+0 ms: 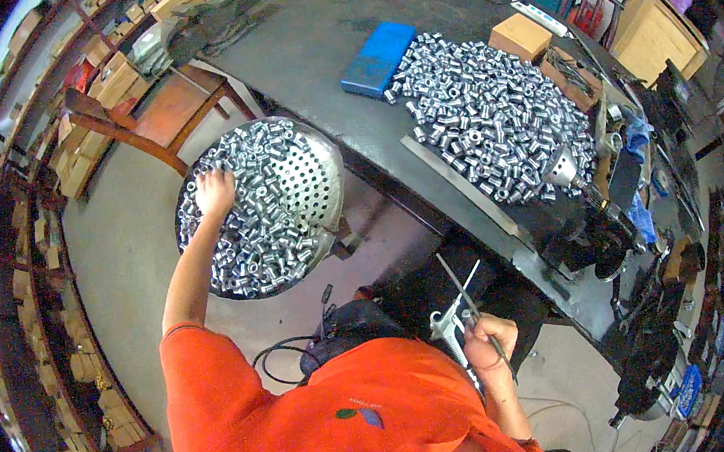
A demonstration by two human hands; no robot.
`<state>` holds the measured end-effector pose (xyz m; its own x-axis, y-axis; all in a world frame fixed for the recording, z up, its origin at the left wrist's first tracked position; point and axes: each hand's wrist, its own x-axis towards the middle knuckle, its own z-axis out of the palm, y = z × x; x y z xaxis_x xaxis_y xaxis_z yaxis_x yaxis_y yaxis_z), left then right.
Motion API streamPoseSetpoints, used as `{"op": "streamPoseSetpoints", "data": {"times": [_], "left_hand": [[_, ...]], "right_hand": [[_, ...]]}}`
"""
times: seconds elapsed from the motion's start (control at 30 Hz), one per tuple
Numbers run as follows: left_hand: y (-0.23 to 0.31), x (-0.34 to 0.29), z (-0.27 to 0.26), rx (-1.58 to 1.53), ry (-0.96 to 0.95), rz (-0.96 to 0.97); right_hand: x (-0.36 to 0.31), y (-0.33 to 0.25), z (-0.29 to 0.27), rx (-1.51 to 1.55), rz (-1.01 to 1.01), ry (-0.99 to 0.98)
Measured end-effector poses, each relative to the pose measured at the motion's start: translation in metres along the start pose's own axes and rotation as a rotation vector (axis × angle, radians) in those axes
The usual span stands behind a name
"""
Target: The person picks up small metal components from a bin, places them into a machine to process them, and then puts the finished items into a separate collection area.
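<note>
My left hand (pixel 215 191) reaches into a round perforated metal basin (pixel 320 164) heaped with short shiny metal sleeves (pixel 261 228). Its fingers are bent down and closed among the sleeves, so whatever they grip is hidden. Close to my body on the right, my right hand (pixel 491 342) is wrapped round a long thin file (pixel 459 286), tilted with its tip pointing up and left. Right beside that hand is a pale air blow gun (pixel 449 330) with a slim nozzle; whether the same fingers also hold it I cannot tell.
A dark workbench (pixel 302 73) bears a large pile of sleeves (pixel 492 115), a blue box (pixel 380 58), a cardboard box (pixel 520 37) and a lamp (pixel 563 168). A metal bar (pixel 461 182) lies along its near edge. A wooden chair (pixel 161 123) stands beyond the basin; shelves line the left.
</note>
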<state>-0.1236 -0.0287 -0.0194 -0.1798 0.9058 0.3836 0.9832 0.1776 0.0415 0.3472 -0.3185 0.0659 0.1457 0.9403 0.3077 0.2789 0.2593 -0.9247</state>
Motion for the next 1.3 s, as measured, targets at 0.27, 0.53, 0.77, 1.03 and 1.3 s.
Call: {"op": "streamPoseSetpoints", "data": {"times": [0.27, 0.53, 0.77, 1.03, 1.3], "left_hand": [[0.082, -0.030, -0.023, -0.162, -0.053, 0.247], [0.129, -0.027, -0.051, -0.383, -0.407, 0.623], [0.117, -0.027, -0.067, -0.411, -0.519, 0.552], [0.174, -0.036, -0.135, -1.172, -0.840, 0.141], [0.255, -0.121, -0.178, -1.407, -1.285, 0.522]], "right_hand": [[0.000, 0.002, -0.001, 0.049, 0.052, -0.051], [-0.007, 0.003, -0.010, -0.041, 0.057, 0.001], [-0.007, 0.007, -0.013, -0.007, 0.044, -0.073], [-0.007, 0.009, -0.013, -0.004, 0.040, -0.059], [0.013, 0.006, -0.018, 0.007, 0.003, -0.212]]}}
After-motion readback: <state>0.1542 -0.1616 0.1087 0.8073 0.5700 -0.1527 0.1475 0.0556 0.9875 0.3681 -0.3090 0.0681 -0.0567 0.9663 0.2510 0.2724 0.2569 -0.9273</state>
